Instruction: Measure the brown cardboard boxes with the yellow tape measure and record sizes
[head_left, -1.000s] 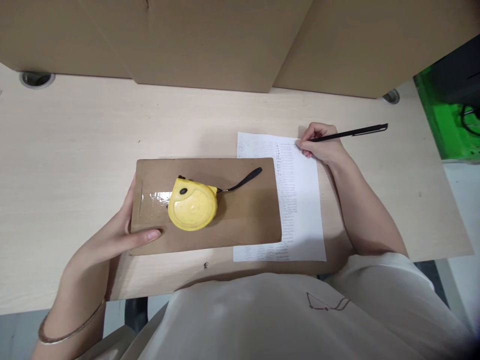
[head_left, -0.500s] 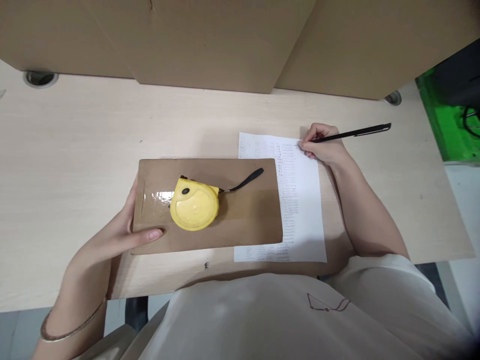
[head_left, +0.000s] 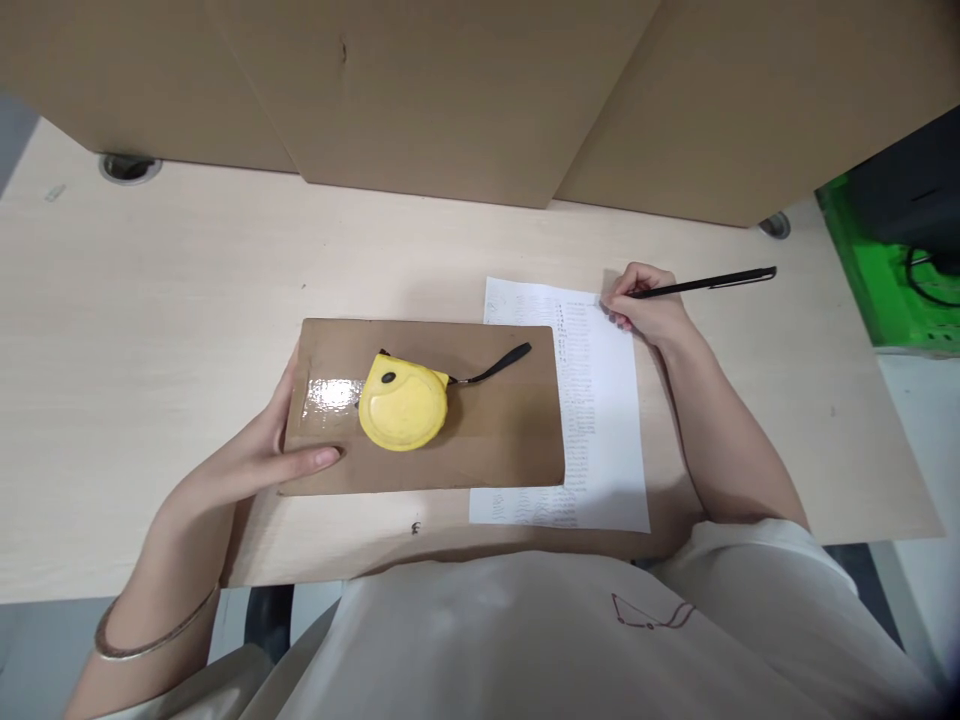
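Observation:
My left hand [head_left: 277,450] grips the left end of a brown cardboard box [head_left: 495,430], its thumb on top and the other fingers hidden behind the edge. On the box lies a yellow tape measure [head_left: 405,405] with a black wrist strap [head_left: 502,365] stretched to the right. A sheet of paper [head_left: 606,430] covered in small handwriting is partly under the box. My right hand [head_left: 645,300] is closed around a black pen [head_left: 720,283], resting at the paper's upper right edge. The pen's tip is hidden by my fingers.
Large cardboard panels [head_left: 465,100] stand along the back of the light wooden table [head_left: 187,290]. Round cable holes [head_left: 130,168] lie at their foot. A green surface [head_left: 900,290] with a black device and cable is beyond the table's right edge.
The camera view has shifted slightly, so the whole scene sits a little differently. Both hands keep their holds on the box and the pen, with little visible movement.

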